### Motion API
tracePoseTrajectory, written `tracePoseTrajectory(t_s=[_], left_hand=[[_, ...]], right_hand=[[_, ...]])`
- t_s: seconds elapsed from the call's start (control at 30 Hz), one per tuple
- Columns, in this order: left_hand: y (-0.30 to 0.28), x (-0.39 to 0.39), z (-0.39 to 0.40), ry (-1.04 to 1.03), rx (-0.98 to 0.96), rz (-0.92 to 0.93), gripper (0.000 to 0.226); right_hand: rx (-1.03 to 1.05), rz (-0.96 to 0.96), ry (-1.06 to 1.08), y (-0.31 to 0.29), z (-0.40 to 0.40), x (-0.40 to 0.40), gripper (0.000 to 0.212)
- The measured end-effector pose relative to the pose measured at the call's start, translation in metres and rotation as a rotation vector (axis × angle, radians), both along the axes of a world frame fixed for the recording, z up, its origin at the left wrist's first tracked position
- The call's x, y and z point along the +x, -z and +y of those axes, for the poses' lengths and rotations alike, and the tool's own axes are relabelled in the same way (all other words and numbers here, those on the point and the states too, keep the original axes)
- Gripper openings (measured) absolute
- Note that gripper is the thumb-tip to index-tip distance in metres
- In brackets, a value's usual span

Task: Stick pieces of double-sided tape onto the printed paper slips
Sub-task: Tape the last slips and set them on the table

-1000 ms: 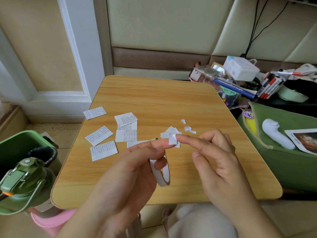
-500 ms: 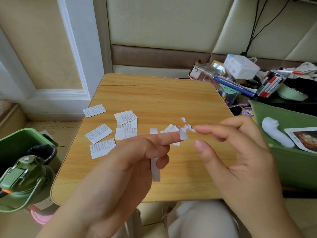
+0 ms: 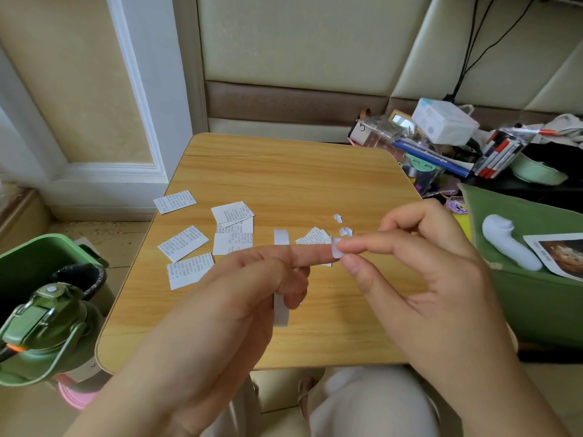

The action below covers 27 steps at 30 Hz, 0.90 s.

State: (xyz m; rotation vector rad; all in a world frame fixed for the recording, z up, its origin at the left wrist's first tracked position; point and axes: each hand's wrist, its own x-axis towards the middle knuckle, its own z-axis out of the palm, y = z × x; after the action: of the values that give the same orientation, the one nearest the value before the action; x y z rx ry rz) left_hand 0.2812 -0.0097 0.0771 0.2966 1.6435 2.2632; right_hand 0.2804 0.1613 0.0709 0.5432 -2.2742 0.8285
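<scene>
**Tape piece lifted, not yet stuck down**

Head view: above a wooden bench point(image 3: 284, 171), the left hand point(image 3: 239, 298) grips a tape roll point(image 3: 280, 310), index finger extended. The right hand point(image 3: 419, 279) pinches a small tape piece point(image 3: 337, 250) at that fingertip. Printed paper slips point(image 3: 183, 242) lie on the bench's left side. Next, probably, pressing the piece onto a slip. The roll is mostly hidden; whether the piece is fully detached is unclear.
</scene>
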Motion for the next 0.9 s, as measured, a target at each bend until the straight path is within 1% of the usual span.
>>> tracePoseTrajectory(t_s=[0.1, 0.37, 0.47, 0.63, 0.7, 0.83, 0.9], left_hand=[[0.004, 0.001, 0.001, -0.005, -0.038, 0.023, 0.051], [0.009, 0.0, 0.0, -0.027, -0.031, 0.008, 0.052], [0.009, -0.001, 0.002, -0.04, -0.043, 0.014, 0.051], [0.01, 0.004, -0.001, -0.024, -0.093, 0.045, 0.053], [0.01, 0.005, -0.002, -0.035, -0.083, 0.078, 0.052], [0.009, 0.006, -0.001, -0.069, -0.073, 0.147, 0.047], [0.01, 0.006, 0.001, -0.081, -0.074, 0.177, 0.046]], right_hand=[[-0.028, -0.021, 0.0, 0.001, -0.002, 0.001, 0.015], [-0.152, -0.113, -0.01, 0.007, -0.005, 0.001, 0.012], [-0.212, -0.152, -0.029, 0.009, -0.006, 0.001, 0.013], [-0.247, -0.175, -0.051, 0.009, -0.004, 0.004, 0.018], [-0.252, -0.174, -0.017, 0.009, -0.005, 0.005, 0.02], [-0.331, -0.165, 0.047, 0.008, -0.008, 0.006, 0.011], [-0.339, -0.15, 0.07, 0.007, -0.012, 0.008, 0.012]])
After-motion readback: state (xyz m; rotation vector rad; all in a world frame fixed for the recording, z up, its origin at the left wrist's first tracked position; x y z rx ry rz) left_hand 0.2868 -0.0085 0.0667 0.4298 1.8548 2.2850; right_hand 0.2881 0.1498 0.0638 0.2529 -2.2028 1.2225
